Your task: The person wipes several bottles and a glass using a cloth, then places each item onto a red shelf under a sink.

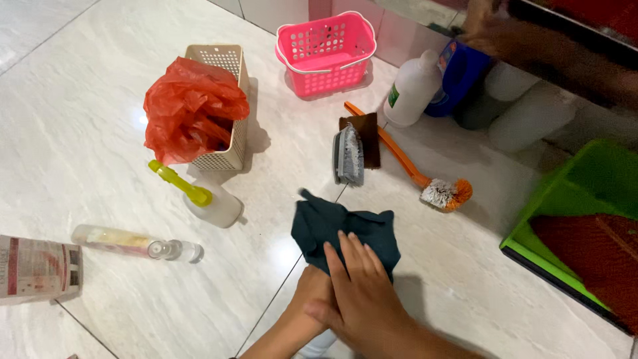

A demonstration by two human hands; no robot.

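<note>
Head view: my right hand lies flat, fingers spread, over my left hand, both pressing a dark teal cloth onto the white tiled floor, below a grey scrub brush.

1. My left hand sits mostly under my right hand; I can't see its fingers or read its grip.
2. The near edge of the dark cloth is covered by both hands.
3. Something pale shows under my forearms at the bottom edge, cut off. Can't tell what it is.
4. The newspaper is cut by the left edge.
5. The green tray and the red mat in it run off the right edge.
6. Another person's hand at the top is blurred and cropped.
7. The two white bottles at upper right sit in shadow, tops hidden.
</note>
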